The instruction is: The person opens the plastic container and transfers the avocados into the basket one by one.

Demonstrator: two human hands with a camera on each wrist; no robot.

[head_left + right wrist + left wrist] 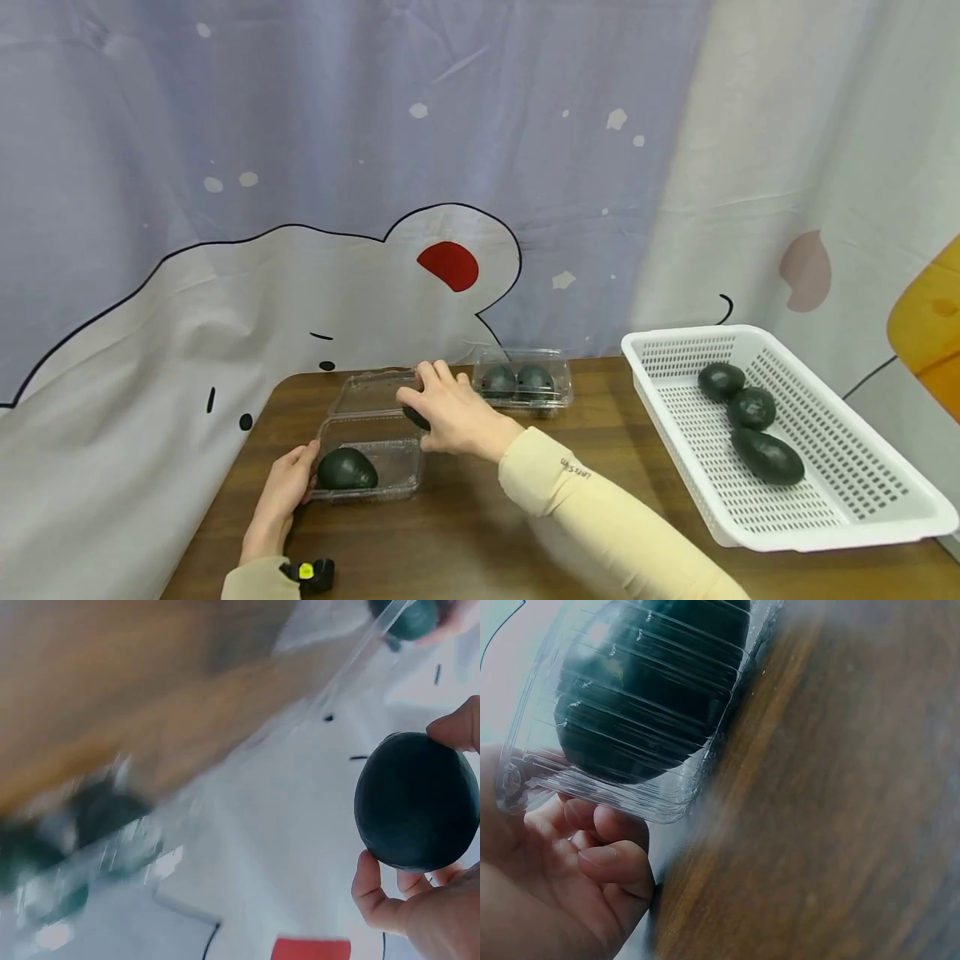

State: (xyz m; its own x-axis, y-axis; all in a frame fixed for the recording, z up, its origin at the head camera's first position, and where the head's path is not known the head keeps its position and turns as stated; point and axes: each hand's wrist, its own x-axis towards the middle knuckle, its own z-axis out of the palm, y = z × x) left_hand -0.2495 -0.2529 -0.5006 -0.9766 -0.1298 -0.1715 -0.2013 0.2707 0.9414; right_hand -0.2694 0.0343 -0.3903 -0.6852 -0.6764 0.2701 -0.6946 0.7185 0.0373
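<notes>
**7 avocados, 1 in the right hand**

There are 7 dark green avocados: 1 held, 1 in the open clear box [400, 458], 2 [536, 382] in the closed clear box [525, 358] and 3 [767, 457] in the white basket [870, 479]. The boxes number 2, the basket 1.

The right hand [459, 412] grasps the held avocado [416, 802], thumb on 1 side and fingers on the opposite side, in the air by the open box's far right corner. The left hand [285, 492] grips the open box's left end with bent fingers.

The held avocado is egg-shaped, nearly black-green, with smooth skin. The avocado [347, 468] in the open box lies at the left end.

The brown wood-grained table [480, 542] carries the open box near its left edge, the closed box at its far edge, and the basket on its right side. Behind hangs a pale purple and white printed curtain [450, 92] with 1 red patch [453, 265].
</notes>
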